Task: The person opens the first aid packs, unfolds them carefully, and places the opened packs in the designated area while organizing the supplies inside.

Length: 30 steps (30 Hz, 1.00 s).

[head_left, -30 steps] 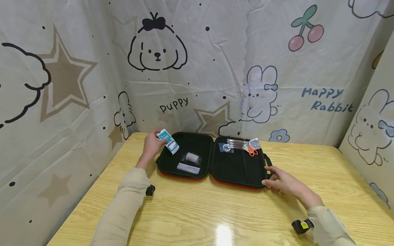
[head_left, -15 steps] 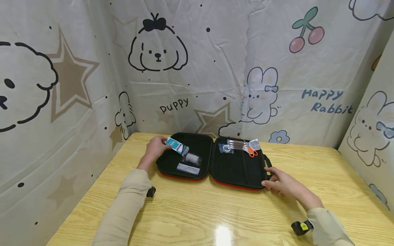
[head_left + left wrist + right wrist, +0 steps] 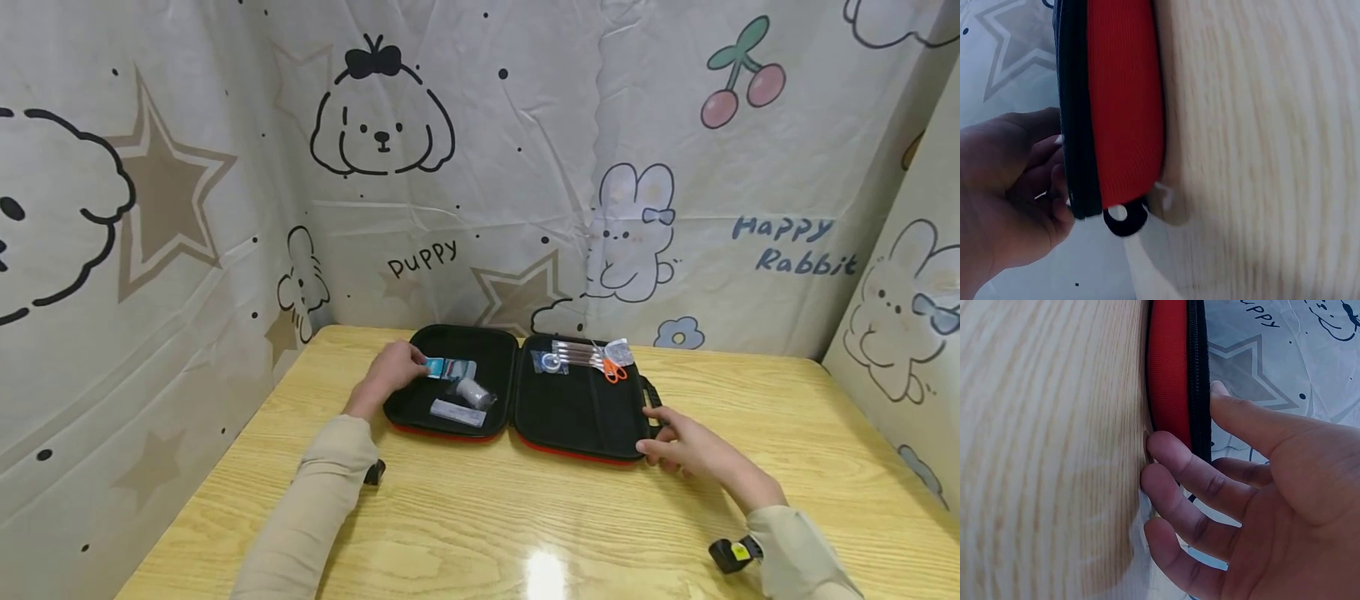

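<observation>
A first-aid style zip case [image 3: 558,417], black inside and red outside, lies unfolded flat on the table. My left hand [image 3: 393,369] reaches over its left rim and pinches the end of a teal-and-white packet [image 3: 459,369], which lies low in the left half. Beside that packet are a white roll in clear wrap [image 3: 472,392] and a flat pale packet [image 3: 457,413]. The left wrist view hides the pinch behind the case wall [image 3: 1124,100]. At the right half's front corner, my right hand [image 3: 697,454] rests loosely, thumb on the zip rim [image 3: 1200,387], other fingers along the side.
In the right half, along the back, lie orange-handled scissors [image 3: 613,369], a pack of swabs [image 3: 577,353], a clear bag with a white ring [image 3: 551,362] and a silvery packet [image 3: 619,351]. A black handle [image 3: 651,392] juts from the right side. Printed cloth walls [image 3: 450,192] stand behind.
My left hand has moved right and down with the teal-and-white packet, which went from tilted above the case to low inside it. The wrapped roll shifted slightly. My right hand stays put.
</observation>
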Each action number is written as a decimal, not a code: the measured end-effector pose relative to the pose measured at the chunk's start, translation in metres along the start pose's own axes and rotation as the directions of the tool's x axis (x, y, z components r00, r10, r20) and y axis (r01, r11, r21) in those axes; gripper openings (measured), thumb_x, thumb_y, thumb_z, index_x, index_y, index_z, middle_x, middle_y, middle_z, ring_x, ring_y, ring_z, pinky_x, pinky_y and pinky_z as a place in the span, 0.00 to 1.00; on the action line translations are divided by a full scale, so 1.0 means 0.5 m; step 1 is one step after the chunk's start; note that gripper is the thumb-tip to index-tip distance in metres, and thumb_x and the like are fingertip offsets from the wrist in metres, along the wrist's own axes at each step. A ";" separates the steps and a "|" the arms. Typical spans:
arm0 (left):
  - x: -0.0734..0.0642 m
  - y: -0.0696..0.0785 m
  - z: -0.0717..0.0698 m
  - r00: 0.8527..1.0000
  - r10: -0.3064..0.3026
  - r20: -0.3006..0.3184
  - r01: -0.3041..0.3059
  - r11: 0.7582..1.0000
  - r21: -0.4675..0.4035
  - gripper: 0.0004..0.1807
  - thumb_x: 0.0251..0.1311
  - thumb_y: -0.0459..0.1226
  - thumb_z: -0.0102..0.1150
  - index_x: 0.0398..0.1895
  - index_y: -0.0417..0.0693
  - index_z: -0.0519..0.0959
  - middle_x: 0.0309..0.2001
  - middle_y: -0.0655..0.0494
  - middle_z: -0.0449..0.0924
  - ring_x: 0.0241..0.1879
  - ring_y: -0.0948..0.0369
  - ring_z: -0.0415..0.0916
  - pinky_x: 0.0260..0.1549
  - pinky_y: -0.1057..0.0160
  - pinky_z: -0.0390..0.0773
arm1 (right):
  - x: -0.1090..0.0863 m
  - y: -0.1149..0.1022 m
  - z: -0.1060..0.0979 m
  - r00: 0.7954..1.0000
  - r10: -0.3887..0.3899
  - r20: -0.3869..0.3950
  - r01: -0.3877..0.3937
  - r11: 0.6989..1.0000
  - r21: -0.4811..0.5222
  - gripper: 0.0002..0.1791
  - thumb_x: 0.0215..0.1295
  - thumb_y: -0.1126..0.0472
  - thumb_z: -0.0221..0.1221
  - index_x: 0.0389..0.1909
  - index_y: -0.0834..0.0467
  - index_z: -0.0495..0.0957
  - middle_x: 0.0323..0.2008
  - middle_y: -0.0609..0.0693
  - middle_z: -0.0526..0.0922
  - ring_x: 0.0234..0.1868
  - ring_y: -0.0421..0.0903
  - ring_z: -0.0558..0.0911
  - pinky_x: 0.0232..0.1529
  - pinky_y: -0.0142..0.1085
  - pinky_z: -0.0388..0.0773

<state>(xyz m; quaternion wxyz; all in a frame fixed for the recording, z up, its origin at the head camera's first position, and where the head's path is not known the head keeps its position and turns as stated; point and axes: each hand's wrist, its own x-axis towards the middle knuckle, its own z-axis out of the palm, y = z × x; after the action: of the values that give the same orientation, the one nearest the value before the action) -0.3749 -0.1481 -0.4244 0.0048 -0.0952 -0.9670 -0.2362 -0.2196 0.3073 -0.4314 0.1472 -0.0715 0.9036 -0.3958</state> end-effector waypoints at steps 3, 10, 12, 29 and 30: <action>0.004 0.009 0.008 0.998 0.056 0.041 -0.055 0.998 -0.031 0.12 0.60 0.38 0.66 0.42 0.38 0.86 0.42 0.45 0.86 0.38 0.55 0.78 0.47 0.53 0.78 | 0.000 0.001 0.000 1.000 0.002 -0.003 -0.002 1.000 0.001 0.44 0.69 0.53 0.61 0.74 0.70 0.50 0.29 0.52 0.82 0.27 0.46 0.77 0.25 0.39 0.74; 0.005 0.027 0.019 0.986 0.137 0.099 -0.128 0.987 -0.095 0.11 0.61 0.32 0.62 0.44 0.35 0.85 0.41 0.44 0.86 0.39 0.55 0.79 0.49 0.53 0.79 | -0.001 0.000 0.000 1.000 0.000 -0.007 0.000 1.000 0.005 0.44 0.69 0.52 0.61 0.74 0.69 0.50 0.30 0.52 0.82 0.27 0.46 0.77 0.25 0.38 0.74; 0.003 0.027 0.019 0.988 0.125 0.093 -0.115 0.988 -0.108 0.13 0.61 0.32 0.62 0.47 0.34 0.83 0.43 0.43 0.85 0.41 0.54 0.79 0.50 0.53 0.79 | -0.001 0.001 0.001 1.000 0.001 -0.010 -0.001 1.000 0.005 0.44 0.69 0.52 0.61 0.74 0.69 0.50 0.29 0.52 0.82 0.27 0.46 0.77 0.25 0.38 0.73; 0.010 0.033 0.043 0.993 0.063 0.098 -0.046 0.984 -0.170 0.30 0.74 0.44 0.48 0.73 0.39 0.60 0.62 0.38 0.76 0.62 0.46 0.73 0.66 0.46 0.67 | -0.003 0.004 0.002 1.000 -0.004 -0.009 0.004 1.000 0.000 0.44 0.69 0.52 0.61 0.74 0.70 0.50 0.30 0.52 0.82 0.27 0.46 0.78 0.25 0.38 0.74; 0.011 0.035 0.044 0.993 0.059 0.099 -0.041 0.984 -0.176 0.30 0.74 0.44 0.49 0.74 0.40 0.60 0.61 0.38 0.77 0.62 0.46 0.74 0.66 0.46 0.67 | -0.003 0.003 0.002 1.000 -0.004 -0.006 0.004 1.000 0.003 0.43 0.70 0.53 0.61 0.74 0.70 0.50 0.30 0.52 0.82 0.27 0.46 0.78 0.25 0.38 0.73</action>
<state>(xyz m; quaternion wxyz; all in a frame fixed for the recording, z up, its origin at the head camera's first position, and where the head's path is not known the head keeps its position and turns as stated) -0.3760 -0.1220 -0.4358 -0.0480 -0.1318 -0.9390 -0.3140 -0.2176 0.3079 -0.4329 0.1436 -0.0719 0.9034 -0.3976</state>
